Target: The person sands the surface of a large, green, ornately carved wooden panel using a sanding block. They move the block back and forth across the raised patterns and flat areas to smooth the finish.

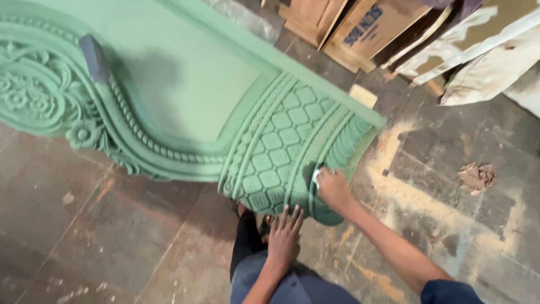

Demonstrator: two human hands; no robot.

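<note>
A large carved wooden panel [185, 95], painted pale green, stands on the floor with scrolls, flowers and a lattice of diamond shapes. My right hand [333, 188] presses a small white piece of sandpaper [316, 178] against the ribbed moulding at the panel's lower right corner. My left hand [284, 236] lies with fingers spread on the bottom edge of the lattice part, just above my knee. It holds nothing.
A small dark block [93, 57] rests on the panel's upper left. Wooden boards and cardboard [360, 28] lean at the back right beside white sheeting [495, 67]. A crumpled brown scrap [477, 177] lies on the dusty stone floor [101, 225].
</note>
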